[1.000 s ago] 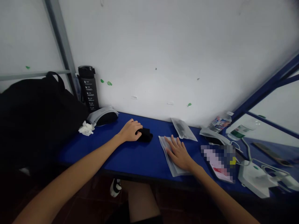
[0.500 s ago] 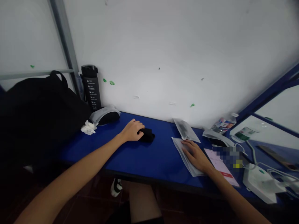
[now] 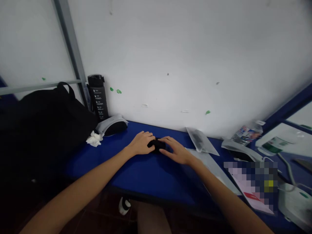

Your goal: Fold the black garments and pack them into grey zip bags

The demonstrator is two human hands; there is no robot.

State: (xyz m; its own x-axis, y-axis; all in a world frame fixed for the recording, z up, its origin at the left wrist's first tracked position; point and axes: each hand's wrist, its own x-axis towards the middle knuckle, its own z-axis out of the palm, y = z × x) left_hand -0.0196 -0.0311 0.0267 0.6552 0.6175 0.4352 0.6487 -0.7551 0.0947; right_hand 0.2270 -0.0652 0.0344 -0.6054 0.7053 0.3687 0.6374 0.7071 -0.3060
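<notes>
A small black bundle, perhaps cloth [image 3: 158, 145], lies on the blue tabletop [image 3: 156, 175] between my two hands. My left hand [image 3: 143, 143] is closed round its left end, thumb at the front. At its right end is my right hand [image 3: 175, 150], fingers and thumb apart on either side of the bundle, reaching it at the fingertips; whether it grips is unclear. Under my right forearm lies a flat frosted pouch [image 3: 212, 165], and behind it another pouch [image 3: 201, 141] with something dark inside.
At the left are a black bag [image 3: 53, 120], a dark bottle [image 3: 98, 100], a pouch with black contents [image 3: 114, 125] and crumpled tissue [image 3: 94, 138]. The right side holds plastic bottles [image 3: 275, 144], another pouch [image 3: 241, 151], a pink-white sheet [image 3: 253, 195] and a white power strip [image 3: 296, 204].
My right hand has left the flat pouch and moved left to the black bundle. My left hand still holds the bundle. The view has shifted slightly.
</notes>
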